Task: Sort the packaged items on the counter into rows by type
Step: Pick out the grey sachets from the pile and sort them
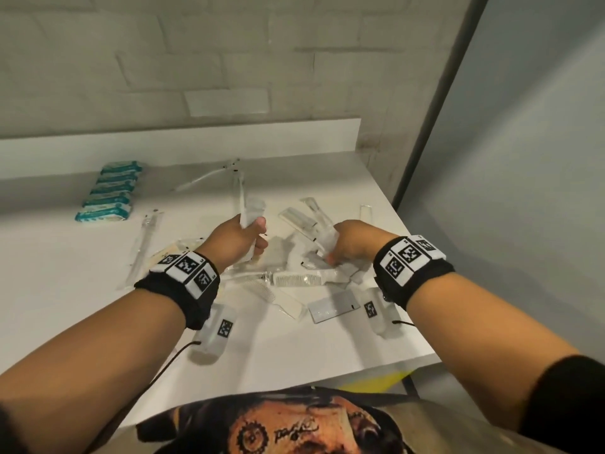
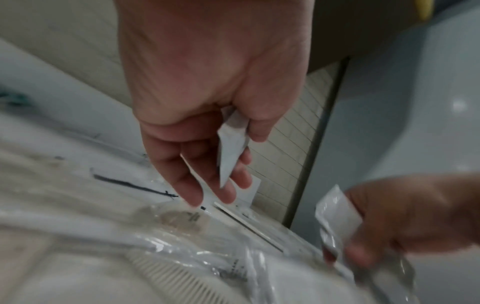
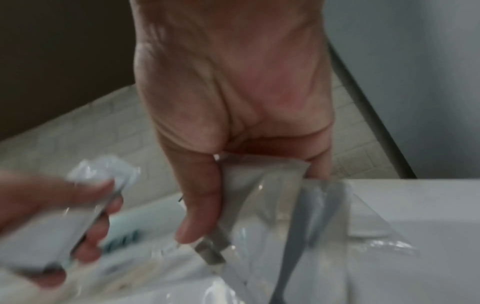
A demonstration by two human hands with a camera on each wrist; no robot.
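Over the middle of the counter both hands are working a loose pile of packaged items. L hand is gripping a flat white sachet, fingers and thumb curled round it, w/ the upper end sticking out above the fist in the head view. R hand is pinching a clear plastic packet, thumb pressing it vs. the fingers; its contents are too blurred to name, poss. a slim grey handle. Along the far L a row of teal-and-white packs is already lying lined up, approx. six, touching side by side, so one type looks sorted. Long clear-wrapped sticks are lying apart, not yet in a row: one near the teal row, others fanned out at the back. Combs in wrappers and another flat white sachet are sitting mixed in the pile by the near edge. Step in hand, as I'm judging it: pulling single items out of the heap, mid-task. Next move is calling for carrying each held item to bare counter and starting a fresh row per type, keeping sachets w/ sachets; slippery film may be dragging neighbours along, so lifting clear matters.
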